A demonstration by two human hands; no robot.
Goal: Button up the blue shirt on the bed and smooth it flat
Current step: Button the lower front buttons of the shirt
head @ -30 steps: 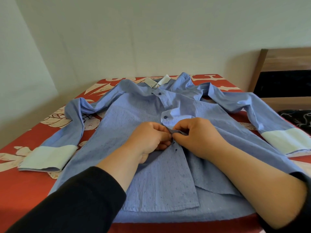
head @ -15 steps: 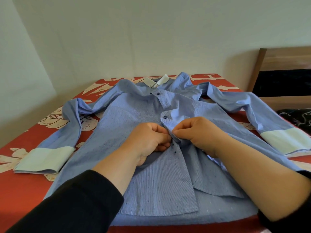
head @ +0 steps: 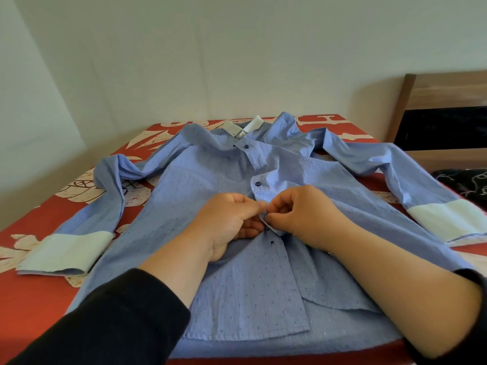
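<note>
A blue shirt [head: 200,196] with dark dots lies face up on the bed [head: 39,306], sleeves spread to both sides, pale cuffs at their ends. Two dark buttons sit fastened near the collar and on the chest [head: 257,183]. My left hand [head: 229,219] and my right hand [head: 303,214] meet at the middle of the front placket. Each pinches an edge of the placket fabric just below the chest button. Another small dark button [head: 272,242] shows right under my fingers. Below that the front hangs unfastened, its two panels overlapping.
The bed has a red cover with a cream leaf pattern. White walls stand at the back and left. A wooden headboard or shelf [head: 445,111] is at the right, with a black patterned cloth [head: 466,183] beside the right cuff [head: 445,219].
Both hands stay at the placket. The fabric edge between the fingers has been lifted and turned a little, and my right fingers have shifted slightly down along it.
</note>
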